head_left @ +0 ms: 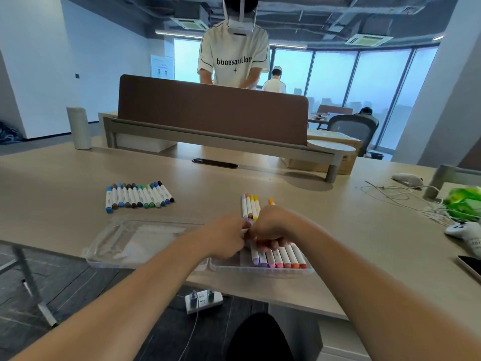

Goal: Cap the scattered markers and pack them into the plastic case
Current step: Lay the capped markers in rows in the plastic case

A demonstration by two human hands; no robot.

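Note:
The clear plastic case lies open at the desk's near edge: its lid half on the left, its tray half on the right. Several capped markers in purple, pink and red lie side by side in the tray. My left hand and my right hand meet just above the tray, both with fingers curled around a white marker that is mostly hidden between them. A small group of purple, orange and yellow markers lies just beyond my hands. A row of blue, brown and green markers lies farther left.
A brown divider panel stands across the desk's far side, with a person behind it. White cables, a green packet, a white game controller and a phone lie at the right. A power strip lies on the floor below.

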